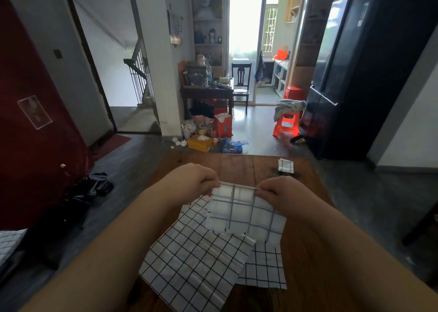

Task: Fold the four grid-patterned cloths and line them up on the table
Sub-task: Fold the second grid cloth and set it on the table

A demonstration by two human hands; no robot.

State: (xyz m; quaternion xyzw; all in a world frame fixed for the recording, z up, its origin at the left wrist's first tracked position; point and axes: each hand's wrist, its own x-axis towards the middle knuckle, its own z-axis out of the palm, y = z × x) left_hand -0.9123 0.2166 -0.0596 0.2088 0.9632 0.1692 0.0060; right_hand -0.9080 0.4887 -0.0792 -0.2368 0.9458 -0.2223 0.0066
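Over the wooden table point(305, 252) I hold up a white cloth with a grey grid point(244, 214) by its top edge. My left hand point(193, 181) pinches its top left corner and my right hand point(279, 193) pinches its top right corner; the cloth hangs down between them. Beneath it, a larger white cloth with a black grid point(196, 264) lies flat and slanted on the table. Another black-grid cloth point(265, 266) lies partly under it at the right. A small folded grid cloth point(286, 165) sits near the table's far right edge.
Beyond the table's far edge the floor holds boxes, bags and litter point(208, 136). A black fridge point(355, 74) stands at the right with red stools point(286, 122) beside it. A red panel point(30, 112) leans at the left.
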